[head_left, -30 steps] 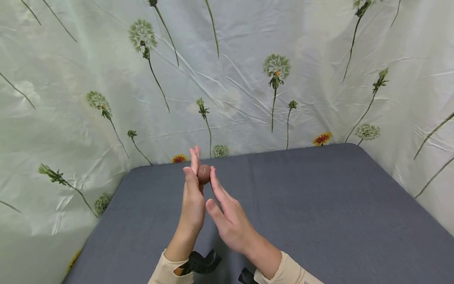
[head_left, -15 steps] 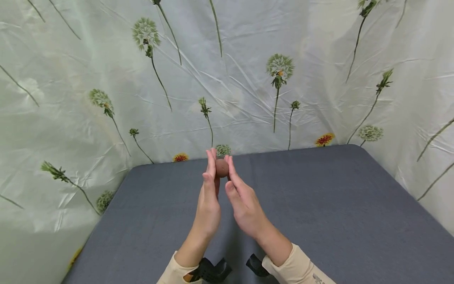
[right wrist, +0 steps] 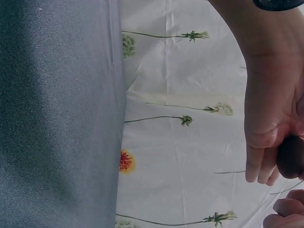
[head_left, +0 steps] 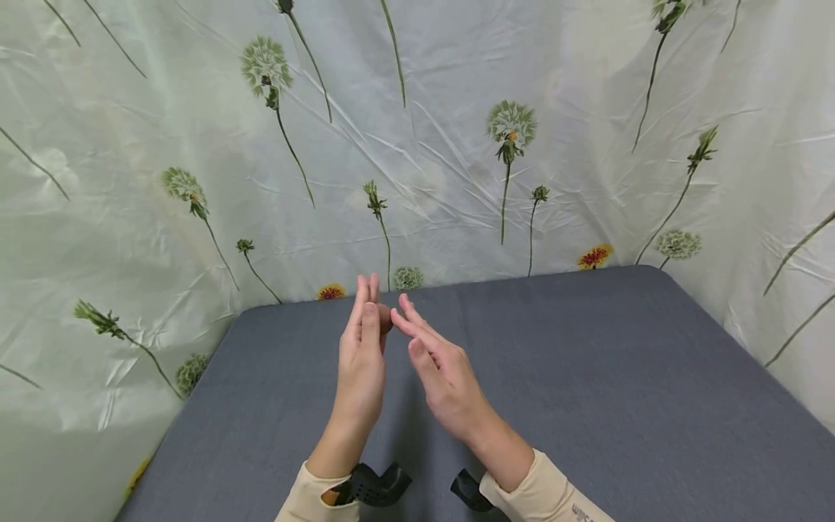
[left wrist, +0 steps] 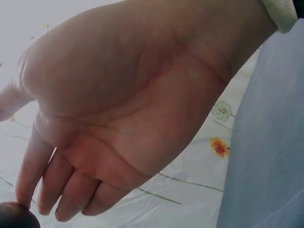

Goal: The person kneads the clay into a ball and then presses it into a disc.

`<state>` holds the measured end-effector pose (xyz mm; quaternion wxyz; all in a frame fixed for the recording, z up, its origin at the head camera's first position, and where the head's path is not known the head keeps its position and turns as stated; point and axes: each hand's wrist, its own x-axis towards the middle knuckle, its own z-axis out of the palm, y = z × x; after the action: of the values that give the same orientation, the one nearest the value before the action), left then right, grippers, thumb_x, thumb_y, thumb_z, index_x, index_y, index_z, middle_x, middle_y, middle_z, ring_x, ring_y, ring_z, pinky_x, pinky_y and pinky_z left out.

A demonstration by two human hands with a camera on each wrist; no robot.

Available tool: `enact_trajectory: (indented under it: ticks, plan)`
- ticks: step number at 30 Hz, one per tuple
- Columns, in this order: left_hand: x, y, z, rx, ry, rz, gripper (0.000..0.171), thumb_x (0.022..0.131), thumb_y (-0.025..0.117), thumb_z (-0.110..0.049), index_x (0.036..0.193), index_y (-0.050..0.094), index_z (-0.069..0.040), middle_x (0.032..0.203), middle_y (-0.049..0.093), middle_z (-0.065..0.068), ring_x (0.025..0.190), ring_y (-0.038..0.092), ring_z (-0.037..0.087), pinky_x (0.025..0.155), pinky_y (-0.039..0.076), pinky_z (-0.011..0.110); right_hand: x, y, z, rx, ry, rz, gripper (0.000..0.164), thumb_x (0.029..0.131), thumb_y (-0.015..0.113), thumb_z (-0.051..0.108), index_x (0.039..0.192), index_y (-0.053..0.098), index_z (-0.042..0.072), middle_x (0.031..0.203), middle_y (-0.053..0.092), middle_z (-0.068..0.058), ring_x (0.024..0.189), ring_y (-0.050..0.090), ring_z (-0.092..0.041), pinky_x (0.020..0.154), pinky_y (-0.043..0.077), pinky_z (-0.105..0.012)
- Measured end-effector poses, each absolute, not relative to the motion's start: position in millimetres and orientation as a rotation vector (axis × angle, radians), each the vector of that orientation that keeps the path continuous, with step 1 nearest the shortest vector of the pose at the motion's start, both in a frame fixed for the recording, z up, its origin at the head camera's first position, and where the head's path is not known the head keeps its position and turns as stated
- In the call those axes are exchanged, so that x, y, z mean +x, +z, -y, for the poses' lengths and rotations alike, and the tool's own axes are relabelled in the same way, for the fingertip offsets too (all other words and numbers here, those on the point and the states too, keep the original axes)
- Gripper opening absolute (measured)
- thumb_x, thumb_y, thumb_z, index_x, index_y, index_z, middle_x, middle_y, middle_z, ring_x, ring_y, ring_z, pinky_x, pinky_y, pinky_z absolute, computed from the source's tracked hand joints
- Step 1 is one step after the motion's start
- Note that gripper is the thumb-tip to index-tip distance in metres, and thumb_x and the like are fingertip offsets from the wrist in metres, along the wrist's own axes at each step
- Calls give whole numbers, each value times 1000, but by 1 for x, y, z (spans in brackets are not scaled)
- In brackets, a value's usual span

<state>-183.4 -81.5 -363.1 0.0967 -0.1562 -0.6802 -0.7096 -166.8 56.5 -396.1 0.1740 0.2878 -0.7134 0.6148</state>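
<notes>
A small smooth brown ball [head_left: 385, 319] sits between the fingers of both raised hands, above the table. Partly in front of it in the head view is the thumb of my left hand [head_left: 361, 373], whose straight fingers lie along the ball's left side. My right hand [head_left: 453, 388] leans in from the right, fingers nearly straight, fingertips at the ball. In the left wrist view the right palm faces the camera, and the index fingertip touches the ball [left wrist: 18, 216]. The right wrist view shows the left hand [right wrist: 270, 99] beside the ball, with right fingertips [right wrist: 287, 213] below.
A grey cloth-covered table [head_left: 574, 384] stretches out beneath the hands. Behind it and at both sides hangs a pale curtain [head_left: 443, 167] printed with dandelions. Each wrist carries a black camera mount [head_left: 380, 484] by a cream sleeve.
Between one second and half a second ago, both hands and the ball shifted right. Since then the left hand and ball have moved back left, and the left thumb now covers part of the ball.
</notes>
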Motion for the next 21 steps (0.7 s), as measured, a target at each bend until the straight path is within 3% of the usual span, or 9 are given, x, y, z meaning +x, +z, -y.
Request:
enact_trajectory:
  ticks: [4, 11, 14, 18, 19, 21]
  plan:
    - [-183, -365, 78, -488, -2160, 1975, 65, 119, 38, -36, 174, 8, -19, 178, 23, -12, 164, 26, 11, 130, 29, 33, -167, -398, -56, 826, 1731, 2003, 50, 119, 36, 30, 163, 46, 7, 174, 36, -4, 163, 32, -25, 130, 29, -28]
    - [-174, -368, 64, -660, -2035, 2077, 62, 120, 38, -25, 173, 10, -14, 180, 19, -4, 164, 28, 18, 122, 34, 16, -172, -395, -63, 852, 1754, 1983, 59, 121, 18, 36, 170, 24, 5, 179, 24, -7, 166, 21, -25, 129, 19, -16]
    - [-169, -371, 54, -763, -1946, 2172, 62, 119, 39, -22, 173, 10, -16, 181, 12, -6, 167, 17, 15, 130, 25, 24, -176, -394, -69, 826, 1821, 1911, 62, 120, 12, 38, 171, 20, 3, 179, 22, -10, 167, 19, -28, 129, 18, -14]
    - [-167, -372, 51, -789, -1886, 2231, 59, 120, 23, -36, 174, 1, -25, 180, -1, -14, 168, -1, 12, 136, 1, 50, -176, -398, -66, 843, 1865, 1892, 66, 119, 8, 44, 173, 9, 6, 182, 9, -9, 169, 8, -28, 131, 11, -15]
    - [-169, -371, 53, -756, -1919, 2200, 59, 120, 18, -44, 173, 0, -27, 179, 16, -12, 167, 9, 13, 135, 1, 54, -174, -399, -62, 868, 1858, 1912, 66, 119, 8, 44, 173, 6, 8, 182, 4, -7, 169, 4, -28, 131, 9, -17]
    - [-175, -369, 62, -678, -2007, 2109, 65, 116, 8, -57, 173, -2, -28, 158, 55, -8, 166, 11, 11, 135, -2, 57, -167, -403, -53, 925, 1813, 1976, 64, 119, 9, 45, 173, 1, 12, 182, -4, -3, 169, -1, -26, 134, 6, -26]
